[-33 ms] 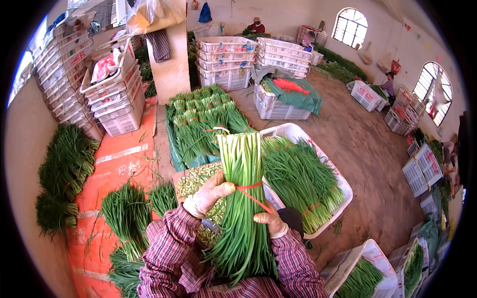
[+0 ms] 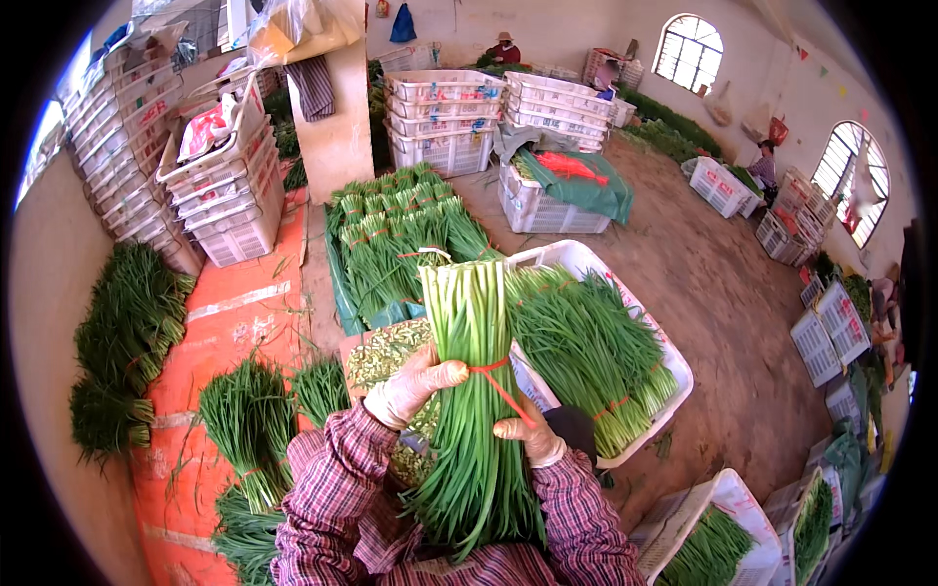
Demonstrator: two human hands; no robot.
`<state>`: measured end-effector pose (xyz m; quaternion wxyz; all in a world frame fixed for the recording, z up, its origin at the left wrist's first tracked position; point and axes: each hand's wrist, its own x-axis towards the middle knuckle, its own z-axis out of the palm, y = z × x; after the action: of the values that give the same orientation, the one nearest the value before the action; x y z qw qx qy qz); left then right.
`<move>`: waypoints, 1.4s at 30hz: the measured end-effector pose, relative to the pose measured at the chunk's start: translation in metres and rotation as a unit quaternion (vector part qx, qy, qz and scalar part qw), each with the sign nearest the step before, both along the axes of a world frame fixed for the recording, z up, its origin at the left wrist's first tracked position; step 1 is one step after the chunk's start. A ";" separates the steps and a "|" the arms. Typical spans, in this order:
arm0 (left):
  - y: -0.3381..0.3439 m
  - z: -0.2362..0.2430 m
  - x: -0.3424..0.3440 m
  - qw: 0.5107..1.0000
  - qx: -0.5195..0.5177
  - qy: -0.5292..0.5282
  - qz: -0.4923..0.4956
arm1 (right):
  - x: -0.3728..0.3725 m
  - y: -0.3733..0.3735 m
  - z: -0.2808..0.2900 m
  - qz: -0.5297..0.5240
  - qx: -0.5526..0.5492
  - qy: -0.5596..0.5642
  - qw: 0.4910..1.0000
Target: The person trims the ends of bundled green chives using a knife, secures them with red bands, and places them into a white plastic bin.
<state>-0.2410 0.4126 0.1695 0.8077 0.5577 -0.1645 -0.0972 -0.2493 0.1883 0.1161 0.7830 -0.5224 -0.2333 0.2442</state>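
Left hand [image 2: 406, 388] grips leafy stalks [image 2: 464, 430], right hand [image 2: 535, 436] their red band [image 2: 507, 392], near a white crate [image 2: 683, 379] holding bundles [image 2: 598, 342].

Floor [image 2: 728, 332]: white crate [image 2: 684, 379] ahead-right of right hand [image 2: 537, 435]; orange sheet [image 2: 239, 327] left of left hand [image 2: 405, 388], green bundles [image 2: 249, 415] on it.

Centre: chive bunch [image 2: 467, 410] between left hand [image 2: 405, 389] and right hand [image 2: 537, 436], with a tie [image 2: 486, 368] around it above mid-length. Right and slightly beyond: plastic crate [image 2: 681, 369], further chives [image 2: 591, 342] lying in it. Ahead: rows of tied bundles [image 2: 391, 239] on a ground sheet [image 2: 346, 305]; behind these, a pillar [image 2: 337, 151] at left and a crate stack [image 2: 442, 151] at right. Left: chive clumps [image 2: 244, 415] on a floor mat [image 2: 220, 337], nested crates [image 2: 234, 230] near its far end. Lower right: an open crate [image 2: 750, 563] containing chives.
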 end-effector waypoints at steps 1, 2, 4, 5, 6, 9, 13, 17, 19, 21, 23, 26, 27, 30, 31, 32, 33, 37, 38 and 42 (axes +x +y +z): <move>-0.005 0.000 -0.002 1.000 -0.015 0.018 -0.008 | 0.001 -0.001 0.006 -0.005 -0.002 0.003 1.000; -0.012 0.008 -0.010 0.998 -0.031 0.040 0.025 | 0.000 -0.001 0.010 0.010 -0.021 -0.007 1.000; -0.014 -0.012 -0.004 0.993 -0.088 0.036 0.075 | -0.001 -0.002 0.023 0.014 -0.065 -0.050 0.997; -0.010 -0.017 -0.001 0.988 -0.113 0.037 0.100 | 0.003 -0.002 0.027 -0.012 -0.077 -0.117 0.990; -0.003 -0.012 0.001 0.987 -0.095 0.007 0.131 | 0.004 -0.002 0.031 -0.045 -0.103 -0.172 0.979; -0.012 0.028 -0.001 0.975 -0.172 -0.030 0.139 | -0.005 0.004 0.054 -0.150 -0.243 -0.402 0.870; -0.037 0.052 0.013 0.958 -0.227 -0.071 0.162 | 0.008 0.033 0.078 -0.287 -0.277 -0.406 0.822; -0.061 0.069 0.040 0.962 -0.187 -0.121 0.158 | 0.043 0.000 0.095 -0.332 -0.257 -0.412 0.809; -0.069 0.060 0.063 0.965 -0.157 -0.139 0.157 | 0.057 -0.034 0.124 -0.320 -0.294 -0.396 0.809; -0.075 0.053 0.100 0.972 -0.093 -0.202 0.072 | 0.068 -0.079 0.147 -0.341 -0.363 -0.398 0.770; -0.064 0.034 0.132 0.990 0.006 -0.130 0.055 | 0.084 -0.117 0.162 -0.379 -0.396 -0.362 0.754; -0.062 -0.026 0.198 0.980 0.169 -0.079 0.070 | 0.119 -0.167 0.160 -0.429 -0.557 -0.354 0.616; -0.067 -0.050 0.225 0.975 0.199 -0.070 0.068 | 0.135 -0.183 0.151 -0.435 -0.615 -0.321 0.575; -0.091 -0.118 0.310 0.898 0.385 -0.193 0.085 | 0.196 -0.243 0.090 -0.411 -0.695 -0.312 0.501; -0.108 -0.127 0.325 0.882 0.411 -0.214 0.081 | 0.210 -0.257 0.067 -0.401 -0.727 -0.278 0.482; -0.124 -0.136 0.337 0.862 0.445 -0.230 0.075 | 0.223 -0.270 0.047 -0.390 -0.758 -0.244 0.462; -0.139 -0.136 0.349 0.837 0.483 -0.247 0.064 | 0.237 -0.280 0.025 -0.386 -0.760 -0.230 0.469; -0.193 -0.173 0.411 0.805 0.510 -0.304 -0.012 | 0.285 -0.281 -0.035 -0.343 -0.792 -0.148 0.484; -0.211 -0.175 0.424 0.790 0.543 -0.275 -0.068 | 0.294 -0.282 -0.045 -0.321 -0.802 -0.141 0.484; -0.275 -0.195 0.475 0.722 0.596 -0.330 -0.119 | 0.332 -0.283 -0.043 -0.270 -0.818 -0.134 0.490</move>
<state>0.2336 0.1381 -0.0256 0.1852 0.8969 -0.3934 -0.0804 0.0826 -0.0944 0.0735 -0.0089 -0.9922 0.1214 0.0285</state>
